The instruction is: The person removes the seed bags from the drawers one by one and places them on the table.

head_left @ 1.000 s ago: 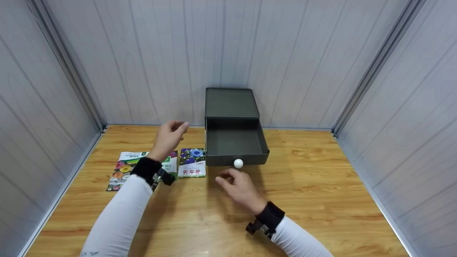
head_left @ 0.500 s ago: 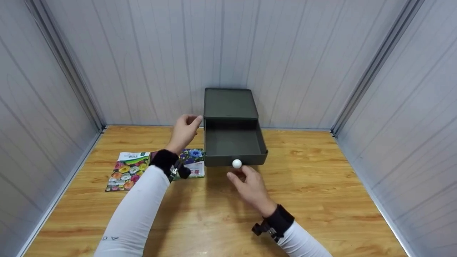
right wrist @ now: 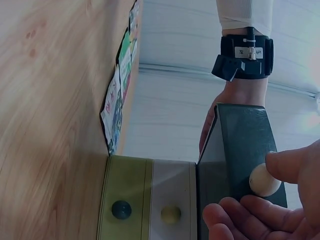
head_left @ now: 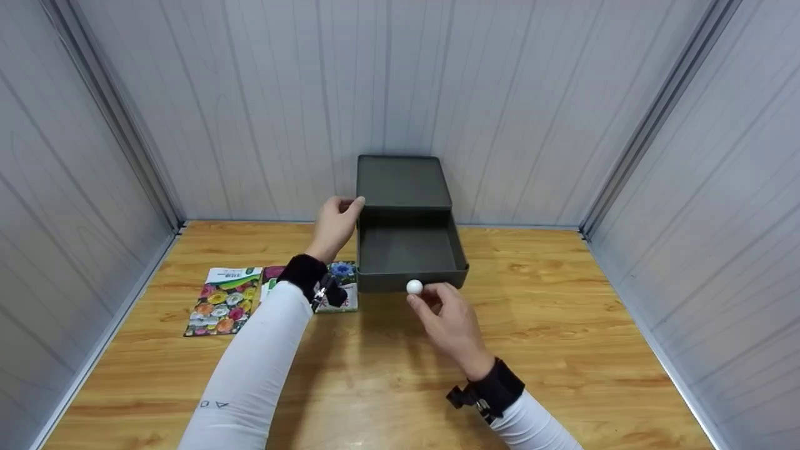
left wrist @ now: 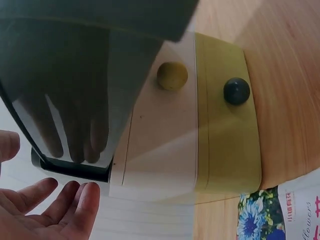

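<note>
A small stacked drawer cabinet (head_left: pixel 403 181) stands at the back wall, its dark green top drawer (head_left: pixel 381 283) pulled out with nothing inside. At that drawer's front my right hand (head_left: pixel 453 322) pinches the round white knob (right wrist: pixel 264 181) between thumb and fingers. My left hand (head_left: pixel 337 228) is at the left side of the cabinet's top section, thumb near its front corner, fingers loosely extended. Below, in the left wrist view, the pale middle drawer (left wrist: pixel 155 145) has a yellow knob (left wrist: pixel 172 76), and the olive-yellow bottom drawer (left wrist: pixel 227 145) has a dark knob (left wrist: pixel 236 91); both are pushed in.
Flower seed packets lie on the wooden table (head_left: pixel 531 350) left of the cabinet: a multicoloured one (head_left: pixel 224 303), one (head_left: pixel 272 272) partly under my left forearm, and a blue-flowered one (left wrist: pixel 250 220) beside the cabinet. Panel walls (head_left: pixel 269 112) enclose the back and sides.
My left hand has moved right from above the packets to the cabinet's side. My right hand has risen slightly rightward to the white knob and taken hold of it. The drawer stays pulled out.
</note>
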Demonstrator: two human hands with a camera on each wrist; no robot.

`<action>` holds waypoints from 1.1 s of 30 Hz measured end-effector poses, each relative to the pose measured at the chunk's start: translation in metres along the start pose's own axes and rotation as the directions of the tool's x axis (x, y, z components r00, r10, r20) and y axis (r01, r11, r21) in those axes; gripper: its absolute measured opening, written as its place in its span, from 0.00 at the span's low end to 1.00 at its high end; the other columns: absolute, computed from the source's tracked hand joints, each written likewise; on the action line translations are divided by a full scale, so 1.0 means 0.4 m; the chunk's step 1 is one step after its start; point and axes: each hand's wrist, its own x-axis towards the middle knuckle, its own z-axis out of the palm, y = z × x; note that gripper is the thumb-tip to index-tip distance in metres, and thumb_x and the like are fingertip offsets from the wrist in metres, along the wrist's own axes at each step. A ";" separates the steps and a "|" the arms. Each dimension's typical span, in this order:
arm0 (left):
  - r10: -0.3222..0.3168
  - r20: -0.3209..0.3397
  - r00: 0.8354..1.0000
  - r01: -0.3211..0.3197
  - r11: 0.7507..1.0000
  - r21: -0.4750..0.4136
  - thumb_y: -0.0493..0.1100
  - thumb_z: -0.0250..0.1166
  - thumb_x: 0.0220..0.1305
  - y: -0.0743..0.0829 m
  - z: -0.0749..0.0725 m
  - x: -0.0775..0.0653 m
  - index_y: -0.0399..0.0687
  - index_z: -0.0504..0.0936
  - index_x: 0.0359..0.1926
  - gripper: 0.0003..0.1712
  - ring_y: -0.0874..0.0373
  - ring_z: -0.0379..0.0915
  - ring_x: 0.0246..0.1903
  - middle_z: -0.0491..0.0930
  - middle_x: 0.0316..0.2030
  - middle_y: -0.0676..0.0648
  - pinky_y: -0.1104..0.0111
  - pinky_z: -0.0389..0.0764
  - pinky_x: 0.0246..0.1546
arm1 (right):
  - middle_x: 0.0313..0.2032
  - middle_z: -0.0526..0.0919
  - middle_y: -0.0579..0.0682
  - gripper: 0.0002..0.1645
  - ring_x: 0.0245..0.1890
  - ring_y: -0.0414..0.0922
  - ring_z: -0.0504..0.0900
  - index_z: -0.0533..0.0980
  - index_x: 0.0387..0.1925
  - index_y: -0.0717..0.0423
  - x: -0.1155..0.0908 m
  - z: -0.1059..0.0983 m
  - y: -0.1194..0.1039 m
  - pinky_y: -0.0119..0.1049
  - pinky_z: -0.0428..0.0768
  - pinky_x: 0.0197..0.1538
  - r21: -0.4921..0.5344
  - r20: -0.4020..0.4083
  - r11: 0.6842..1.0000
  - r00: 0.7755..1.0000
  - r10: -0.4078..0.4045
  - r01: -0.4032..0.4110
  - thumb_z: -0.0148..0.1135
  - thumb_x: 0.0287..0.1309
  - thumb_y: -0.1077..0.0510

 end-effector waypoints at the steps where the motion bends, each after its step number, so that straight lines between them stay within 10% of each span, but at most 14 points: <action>1: -0.002 -0.002 1.000 0.002 1.000 0.008 0.57 0.60 0.86 0.002 0.002 0.001 0.34 0.78 0.71 0.31 0.42 0.78 0.61 0.80 0.63 0.35 0.51 0.79 0.65 | 0.41 0.86 0.48 0.12 0.38 0.42 0.84 0.86 0.47 0.55 -0.001 0.001 0.000 0.39 0.86 0.42 -0.009 -0.007 1.000 1.000 -0.013 0.013 0.75 0.74 0.50; 17: -0.016 0.027 1.000 0.014 0.998 0.066 0.55 0.57 0.88 0.000 -0.002 0.012 0.35 0.78 0.71 0.30 0.45 0.78 0.59 0.80 0.62 0.37 0.53 0.79 0.63 | 0.40 0.87 0.49 0.12 0.37 0.43 0.86 0.84 0.47 0.55 -0.011 0.011 -0.001 0.37 0.86 0.39 -0.135 -0.094 0.978 0.980 -0.175 0.161 0.77 0.73 0.52; 24: -0.126 0.092 0.988 0.130 0.991 -0.033 0.55 0.58 0.86 0.022 -0.018 0.011 0.37 0.76 0.51 0.22 0.52 0.71 0.42 0.74 0.42 0.44 0.62 0.70 0.46 | 0.42 0.87 0.50 0.14 0.38 0.46 0.88 0.83 0.49 0.57 -0.010 0.013 -0.005 0.43 0.89 0.40 -0.120 -0.113 0.977 0.975 -0.190 0.176 0.78 0.72 0.54; 33: -0.250 0.163 0.954 0.276 0.948 -0.160 0.55 0.60 0.85 0.030 -0.028 0.013 0.32 0.67 0.81 0.39 0.39 0.77 0.68 0.73 0.72 0.31 0.51 0.76 0.72 | 0.42 0.89 0.50 0.18 0.38 0.46 0.90 0.83 0.50 0.59 -0.009 0.018 -0.002 0.40 0.87 0.36 -0.167 -0.159 0.959 0.954 -0.256 0.229 0.82 0.67 0.56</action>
